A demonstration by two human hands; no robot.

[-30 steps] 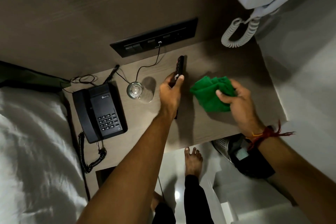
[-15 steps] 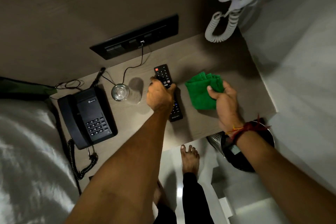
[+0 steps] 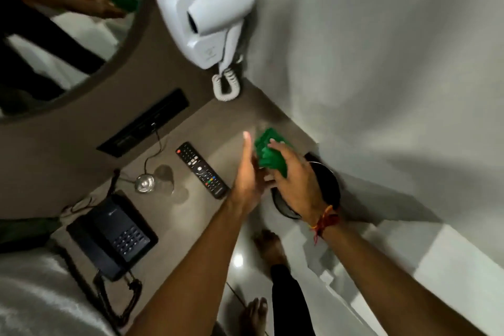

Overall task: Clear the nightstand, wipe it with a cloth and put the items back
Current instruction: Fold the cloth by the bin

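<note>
On the nightstand [image 3: 191, 215], taking the remote [image 3: 201, 169] as the mark and going left to right: the phone [image 3: 111, 234] sits well to its left near the front edge, beside the bed. The glass [image 3: 146, 184] stands between phone and remote, nearer the remote, with a thin cable running back from it to the socket strip [image 3: 143, 124]. The remote lies flat and face up, its long axis slanting from back-left to front-right.

Just right of the remote's near end is the left hand [image 3: 246, 172], open with fingers stretched toward the wall and holding nothing, though its palm is close against the cloth [image 3: 270, 155]. The right hand [image 3: 293, 177] comes next, closed over the bunched green cloth and holding it above the nightstand's right end, over a dark bin [image 3: 327, 185] on the floor.

All three items look to be back in place, so I judge the task nearly finished. If the remote needs straightening, the left hand is nearer, since it lies just left of that hand.
</note>
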